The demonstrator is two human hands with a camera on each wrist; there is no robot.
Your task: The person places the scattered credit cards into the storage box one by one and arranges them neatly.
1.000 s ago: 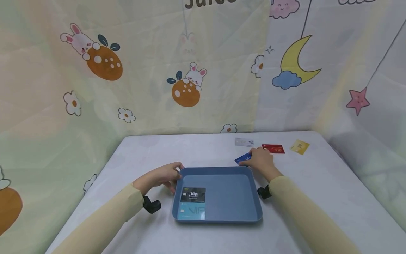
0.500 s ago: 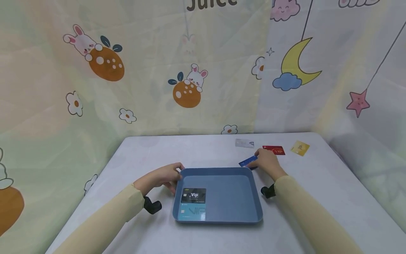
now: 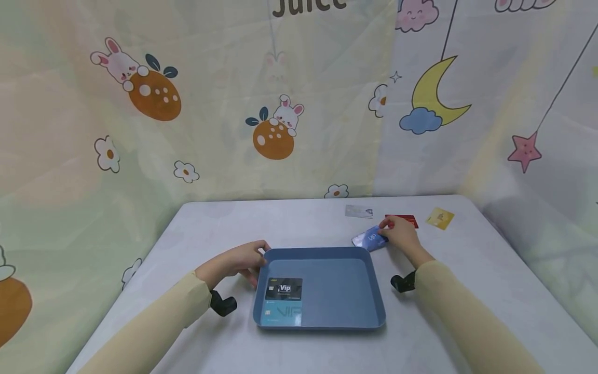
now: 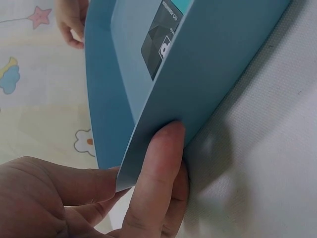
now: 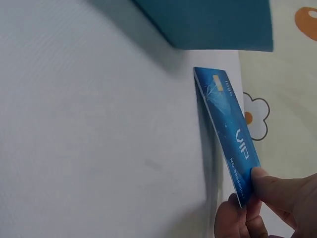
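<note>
My left hand [image 3: 235, 259] holds the far left corner of a blue-grey tray [image 3: 341, 291], thumb at the rim and fingers against the outer wall [image 4: 208, 89]. Inside the tray, at the left, a black Vip card [image 3: 285, 294] lies above a light-blue VIP card [image 3: 273, 318]. Just beyond the tray's far right corner, my right hand [image 3: 403, 238] pinches a blue VIP card [image 3: 366, 239] by one end between thumb and fingers. In the right wrist view the blue card [image 5: 225, 124] slants, its free end pointing toward the tray.
At the back right of the white table [image 3: 233, 223] lie a silver card [image 3: 358, 211], a red card [image 3: 410, 220] partly behind my right hand, and a yellow card [image 3: 440, 218]. A printed curtain [image 3: 210, 104] stands behind the table.
My right hand has drawn the blue card slightly right and toward me, and the card's printed face now shows more. The left hand stays at the tray's corner.
</note>
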